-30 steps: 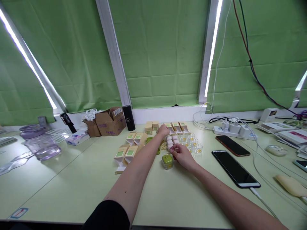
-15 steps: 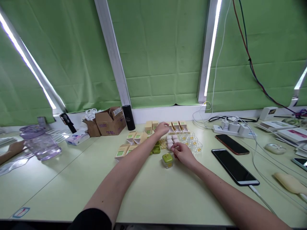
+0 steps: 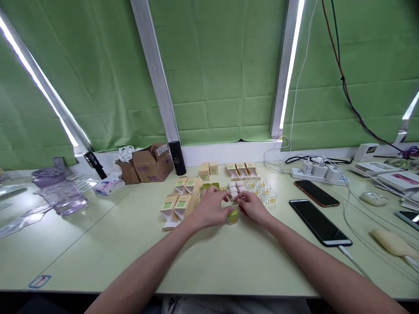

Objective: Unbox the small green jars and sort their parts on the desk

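Observation:
My left hand (image 3: 212,206) rests on the table with fingers spread, just left of a small clear jar with a green lid (image 3: 232,216). My right hand (image 3: 251,206) sits just right of that jar, its fingertips pinched near several small pink-white pieces (image 3: 233,188); what the pinch holds is hidden. Behind the hands lie small clear cups with yellow dots (image 3: 264,191). Tan cartons with green labels (image 3: 176,206) stand to the left, and three open ones (image 3: 242,170) farther back.
A cardboard box (image 3: 153,164) and a black cylinder (image 3: 177,158) stand at the back left, with a purple clear jug (image 3: 57,193) at far left. Two phones (image 3: 319,221) and a white power strip (image 3: 319,173) with cables lie to the right.
My left hand has drawn back from the open cartons at the rear and come down beside the green-lidded jar. My right hand has stayed near the pink-white pieces.

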Available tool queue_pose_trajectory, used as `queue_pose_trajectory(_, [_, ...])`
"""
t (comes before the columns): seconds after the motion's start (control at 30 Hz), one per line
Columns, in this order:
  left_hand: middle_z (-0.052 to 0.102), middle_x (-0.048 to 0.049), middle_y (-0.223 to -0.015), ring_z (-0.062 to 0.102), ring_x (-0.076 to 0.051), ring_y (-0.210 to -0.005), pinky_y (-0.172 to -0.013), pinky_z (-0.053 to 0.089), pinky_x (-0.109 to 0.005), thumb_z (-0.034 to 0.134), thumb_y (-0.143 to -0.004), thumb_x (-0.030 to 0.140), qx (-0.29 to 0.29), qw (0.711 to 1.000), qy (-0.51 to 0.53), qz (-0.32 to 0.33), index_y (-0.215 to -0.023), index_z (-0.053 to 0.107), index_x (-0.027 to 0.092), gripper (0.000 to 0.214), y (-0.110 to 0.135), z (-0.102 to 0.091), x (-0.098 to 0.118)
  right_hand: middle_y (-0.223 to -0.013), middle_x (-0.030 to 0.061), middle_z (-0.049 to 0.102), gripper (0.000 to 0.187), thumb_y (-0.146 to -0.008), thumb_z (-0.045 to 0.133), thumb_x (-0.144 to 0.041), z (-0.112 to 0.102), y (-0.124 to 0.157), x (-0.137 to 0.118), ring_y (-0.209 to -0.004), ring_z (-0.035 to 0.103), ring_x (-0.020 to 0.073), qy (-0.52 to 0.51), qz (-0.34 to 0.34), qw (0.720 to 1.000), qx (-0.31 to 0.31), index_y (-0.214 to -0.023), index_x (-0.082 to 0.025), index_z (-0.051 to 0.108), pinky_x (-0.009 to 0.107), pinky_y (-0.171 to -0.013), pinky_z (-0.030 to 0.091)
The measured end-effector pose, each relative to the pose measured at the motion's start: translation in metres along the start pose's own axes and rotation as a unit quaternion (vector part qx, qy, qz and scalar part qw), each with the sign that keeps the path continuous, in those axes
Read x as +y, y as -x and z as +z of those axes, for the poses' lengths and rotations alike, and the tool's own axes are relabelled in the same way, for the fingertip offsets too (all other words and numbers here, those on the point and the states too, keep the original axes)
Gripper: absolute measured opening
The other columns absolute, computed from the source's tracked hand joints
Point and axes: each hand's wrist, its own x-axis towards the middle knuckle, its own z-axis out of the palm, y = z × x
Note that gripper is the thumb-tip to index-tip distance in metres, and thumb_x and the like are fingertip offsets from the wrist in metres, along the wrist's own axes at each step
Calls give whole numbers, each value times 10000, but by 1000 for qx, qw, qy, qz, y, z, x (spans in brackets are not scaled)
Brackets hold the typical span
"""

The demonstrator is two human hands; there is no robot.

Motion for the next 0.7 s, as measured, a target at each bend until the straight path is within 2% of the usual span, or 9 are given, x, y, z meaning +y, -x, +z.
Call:
queue_pose_trajectory(0.1, [736, -67, -1049, 557, -337, -1091, -920, 417, -446, 750, -788, 434, -6, 999, -28, 25, -1171, 682, 320, 406, 10, 3, 4, -499, -47, 572, 126, -772, 539, -279, 0, -2, 4, -443, 488, 144, 6, -1, 1000, 2, -845, -218, 621, 252, -487, 334])
queue_pose_trajectory(0.2, [728, -66, -1065, 556, -338, -1092, -906, 410, -439, 789, -750, 441, -13, 999, -32, 23, -1175, 663, 326, 458, 13, 7, 3, -517, -46, 573, 153, -770, 530, -269, 1, -3, 7, -456, 501, 144, 12, -6, 1000, 9, -867, -215, 635, 248, -487, 344])
queue_pose_trajectory(0.43, [709, -67, -1038, 568, -328, -1107, -932, 433, -439, 768, -769, 326, -12, 1000, -26, 10, -1085, 685, 299, 328, 13, 13, -5, -630, -29, 610, 170, -758, 515, -250, 3, -1, 5, -463, 513, 129, -3, 2, 1000, 13, -867, -220, 641, 247, -468, 383])
queue_pose_trajectory(0.6, [652, -81, -1062, 613, -291, -1094, -966, 494, -422, 724, -830, 385, 41, 998, 26, -40, -1081, 725, 282, 271, 12, 20, -20, -808, 19, 676, 182, -732, 563, -274, 4, 5, -6, -542, 578, 130, -37, 13, 999, 17, -875, -205, 654, 228, -440, 392])
queue_pose_trajectory(0.7, [651, -89, -1098, 647, -261, -1064, -953, 535, -397, 705, -854, 433, 77, 990, 88, -73, -1101, 734, 252, 308, 7, 24, -31, -867, 37, 684, 235, -758, 619, -380, 4, 10, -14, -663, 651, 177, -91, 8, 996, -3, -914, -208, 655, 229, -432, 433])
